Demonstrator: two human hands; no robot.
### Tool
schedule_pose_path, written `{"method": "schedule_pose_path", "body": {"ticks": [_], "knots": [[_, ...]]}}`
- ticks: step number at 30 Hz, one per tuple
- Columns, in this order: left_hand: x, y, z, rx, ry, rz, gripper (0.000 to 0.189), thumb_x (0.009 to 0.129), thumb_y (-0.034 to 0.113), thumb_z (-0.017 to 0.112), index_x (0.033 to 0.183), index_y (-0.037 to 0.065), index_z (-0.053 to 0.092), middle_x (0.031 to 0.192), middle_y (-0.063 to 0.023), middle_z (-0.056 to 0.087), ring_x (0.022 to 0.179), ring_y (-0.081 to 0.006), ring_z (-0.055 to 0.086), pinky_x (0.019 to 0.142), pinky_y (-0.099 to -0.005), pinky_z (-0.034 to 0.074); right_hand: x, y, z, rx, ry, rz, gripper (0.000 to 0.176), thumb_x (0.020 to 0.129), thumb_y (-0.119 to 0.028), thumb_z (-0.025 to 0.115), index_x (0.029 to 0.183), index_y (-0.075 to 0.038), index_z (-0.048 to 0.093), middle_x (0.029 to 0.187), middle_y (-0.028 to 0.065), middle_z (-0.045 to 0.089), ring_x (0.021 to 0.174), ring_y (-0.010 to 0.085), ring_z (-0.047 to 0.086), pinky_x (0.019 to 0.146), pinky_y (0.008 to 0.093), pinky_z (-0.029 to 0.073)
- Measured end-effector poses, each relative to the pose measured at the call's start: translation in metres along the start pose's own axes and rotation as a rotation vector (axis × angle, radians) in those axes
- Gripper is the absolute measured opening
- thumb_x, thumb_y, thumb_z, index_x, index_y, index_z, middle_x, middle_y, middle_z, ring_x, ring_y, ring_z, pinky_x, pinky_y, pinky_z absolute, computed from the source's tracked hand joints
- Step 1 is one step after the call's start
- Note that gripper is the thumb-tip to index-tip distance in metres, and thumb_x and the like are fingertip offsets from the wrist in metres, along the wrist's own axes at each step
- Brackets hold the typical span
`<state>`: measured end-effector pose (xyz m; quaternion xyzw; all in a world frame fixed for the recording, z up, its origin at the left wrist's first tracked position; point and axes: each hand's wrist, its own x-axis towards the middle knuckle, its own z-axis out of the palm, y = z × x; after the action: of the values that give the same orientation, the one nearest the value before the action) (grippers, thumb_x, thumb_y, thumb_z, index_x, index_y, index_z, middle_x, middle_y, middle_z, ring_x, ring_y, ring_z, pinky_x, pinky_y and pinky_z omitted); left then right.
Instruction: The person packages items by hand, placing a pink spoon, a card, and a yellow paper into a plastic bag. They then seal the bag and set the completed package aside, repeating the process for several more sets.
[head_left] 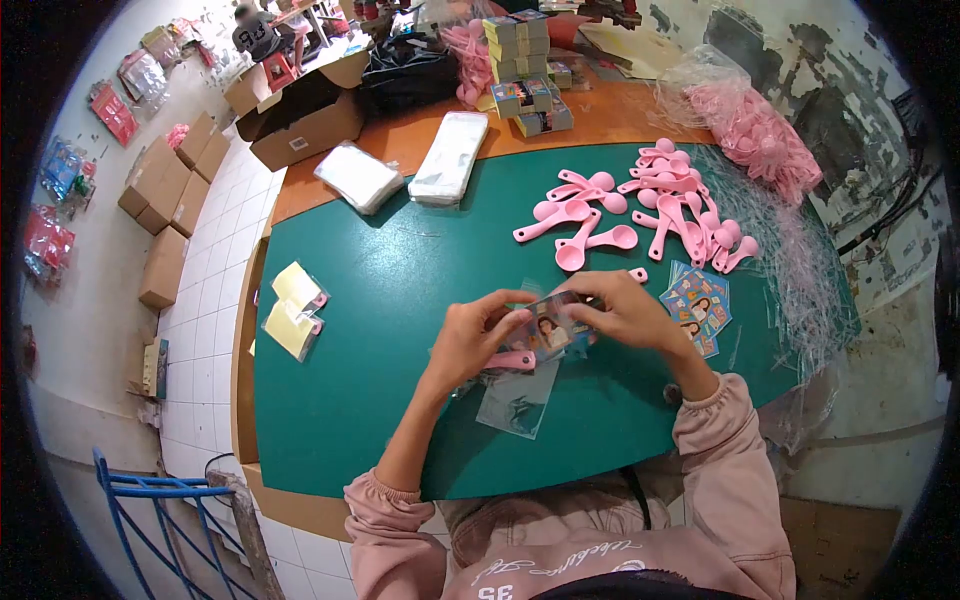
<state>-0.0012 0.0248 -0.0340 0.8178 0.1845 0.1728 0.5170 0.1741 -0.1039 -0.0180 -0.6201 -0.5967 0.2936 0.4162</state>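
Observation:
Over the near middle of the green tabletop [400,400], my left hand [475,335] pinches the left side of a clear plastic bag [525,312]. My right hand [625,310] grips a printed card [548,335] at the bag, thumb on its upper right. The card overlaps the bag in this view. Below my left fingers shows the pink handle of a spoon [515,361]. Another clear plastic bag [518,405] lies flat just nearer to me. More printed cards [698,308] are piled right of my right hand, and loose pink spoons [590,225] lie beyond it.
Two packed bags [295,310] lie at left. Stacks of clear bags [448,160] sit toward the back. Bundled cards [520,60] and a sack of pink spoons [760,140] stand behind. Plastic scraps [790,290] line the right edge. A person [262,38] sits far off.

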Motion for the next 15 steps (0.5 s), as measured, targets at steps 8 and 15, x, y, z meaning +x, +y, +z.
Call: {"method": "schedule_pose_path", "body": {"ticks": [8,15], "knots": [[-0.003,0.004,0.002,0.079,0.044,-0.027,0.038,0.081,0.018,0.063,0.115,0.008,0.047,0.076,-0.0174,0.065,0.066,-0.024,0.065,0.058,-0.0312,0.048,-0.001,0.01,0.025,-0.059,0.026,0.0,0.012,0.076,-0.011,0.065,0.085,-0.002,0.066,0.076,0.0045,0.061,0.066,0.0138,0.055,0.061,0.0267,0.043],[-0.001,-0.028,-0.046,-0.16,-0.381,-0.102,0.034,0.08,0.016,0.065,0.109,0.004,0.052,0.081,-0.008,0.065,0.072,-0.0113,0.061,0.061,-0.0256,0.05,0.002,0.01,-0.001,0.143,0.109,0.224,0.02,0.07,-0.009,0.072,0.082,-0.002,0.057,0.07,-0.0031,0.053,0.066,0.0061,0.05,0.058,0.0207,0.04]]}}
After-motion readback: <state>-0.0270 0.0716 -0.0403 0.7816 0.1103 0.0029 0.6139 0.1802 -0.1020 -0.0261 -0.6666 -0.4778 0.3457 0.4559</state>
